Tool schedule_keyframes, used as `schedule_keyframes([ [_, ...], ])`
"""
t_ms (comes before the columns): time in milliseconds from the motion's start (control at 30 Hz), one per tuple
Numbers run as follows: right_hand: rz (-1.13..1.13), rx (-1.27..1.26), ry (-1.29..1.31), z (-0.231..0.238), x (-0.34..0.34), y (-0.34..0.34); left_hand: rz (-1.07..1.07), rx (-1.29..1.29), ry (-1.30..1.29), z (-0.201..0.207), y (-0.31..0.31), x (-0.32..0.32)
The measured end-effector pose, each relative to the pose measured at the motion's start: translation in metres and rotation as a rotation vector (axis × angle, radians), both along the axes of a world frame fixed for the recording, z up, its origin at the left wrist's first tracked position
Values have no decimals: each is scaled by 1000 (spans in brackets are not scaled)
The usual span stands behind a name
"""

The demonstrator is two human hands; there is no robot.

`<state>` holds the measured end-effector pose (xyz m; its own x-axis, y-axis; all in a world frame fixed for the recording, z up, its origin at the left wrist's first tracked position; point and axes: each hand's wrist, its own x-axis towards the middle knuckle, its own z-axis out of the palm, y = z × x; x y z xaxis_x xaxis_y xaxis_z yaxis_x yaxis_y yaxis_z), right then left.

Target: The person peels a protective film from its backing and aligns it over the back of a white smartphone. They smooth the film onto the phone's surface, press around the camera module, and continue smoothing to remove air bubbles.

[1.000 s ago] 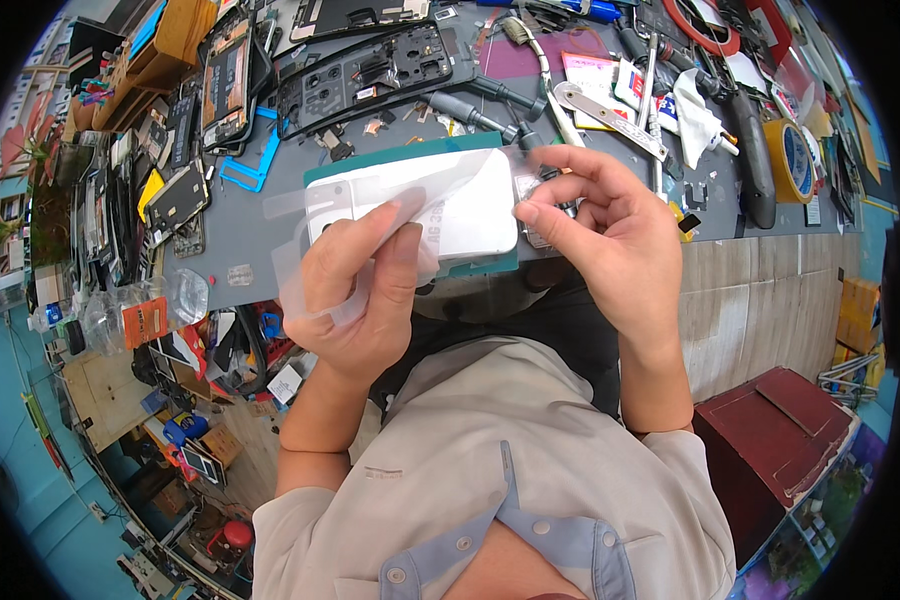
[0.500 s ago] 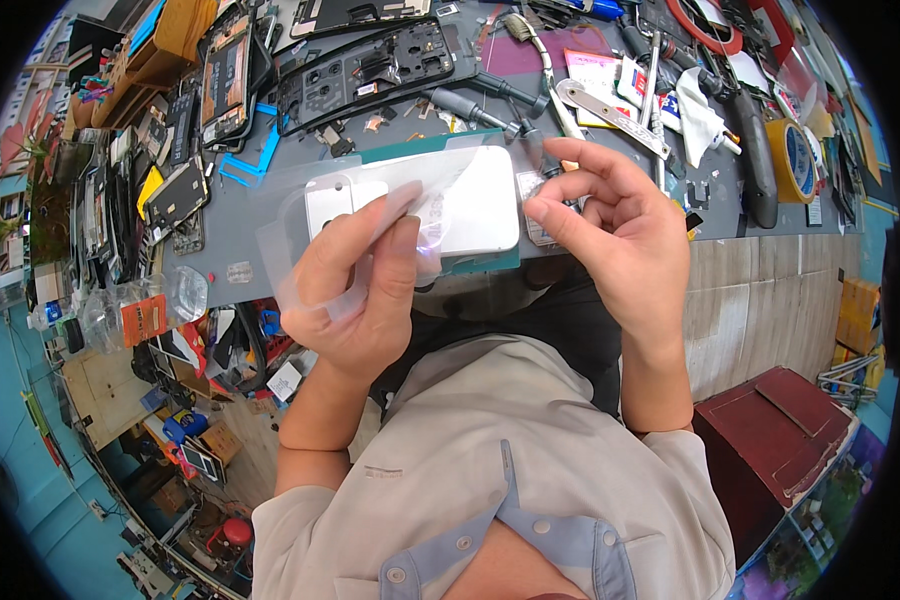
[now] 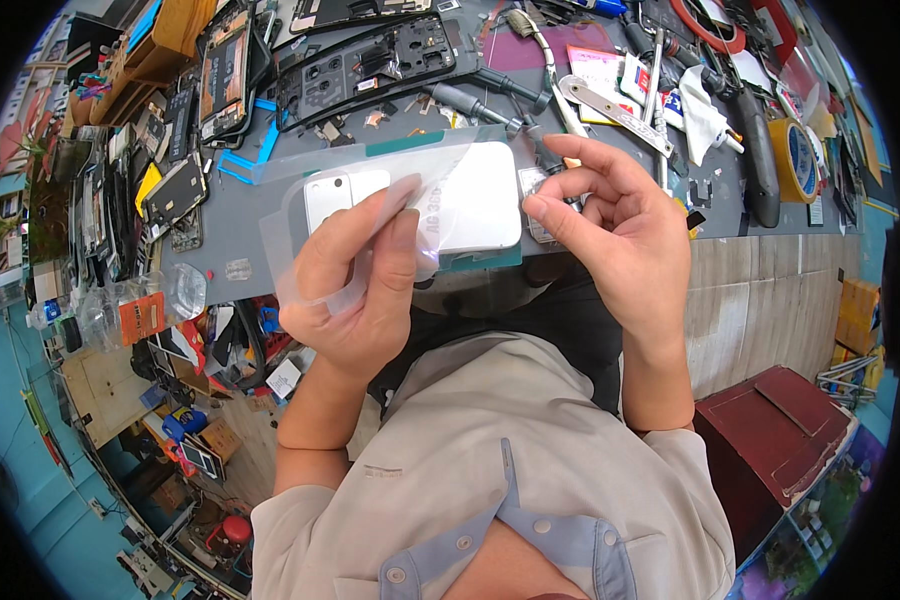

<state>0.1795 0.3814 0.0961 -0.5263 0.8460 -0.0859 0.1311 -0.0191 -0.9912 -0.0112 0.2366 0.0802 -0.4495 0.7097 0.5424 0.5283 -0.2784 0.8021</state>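
My left hand (image 3: 355, 285) pinches a clear plastic film (image 3: 290, 225) between thumb and fingers. The film is bent up at the hand, faint printing shows on it, and it spreads in front of a white smartphone (image 3: 485, 205). The phone lies back up, with a small dark camera lens near its left end, on a teal pad (image 3: 480, 258) at the bench's near edge. To the right of the phone is my right hand (image 3: 625, 225), its fingers loosely curled and apart, holding nothing that I can see. Whether film and phone touch cannot be told.
Phone frames and parts (image 3: 370, 75) crowd the grey bench (image 3: 240, 225) at the far left. Screwdrivers (image 3: 510, 88), a white cloth (image 3: 705, 115) and a yellow tape roll (image 3: 792, 160) lie to the right. A clear plastic container (image 3: 185, 290) sits at the left edge.
The film has shifted slightly in my left hand, and its printing shows more clearly. My right hand has barely moved. The phone stays about where it was.
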Motion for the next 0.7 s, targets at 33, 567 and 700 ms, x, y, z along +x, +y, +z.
schedule_keyframes([
  [33,-1,4,-4,0,0,0,1,3,-7,0,0,0],
  [567,2,68,0,-7,-1,1,51,-13,-30,1,-1,4],
  [700,0,68,-8,-5,-1,1,52,-4,36,2,1,2],
])
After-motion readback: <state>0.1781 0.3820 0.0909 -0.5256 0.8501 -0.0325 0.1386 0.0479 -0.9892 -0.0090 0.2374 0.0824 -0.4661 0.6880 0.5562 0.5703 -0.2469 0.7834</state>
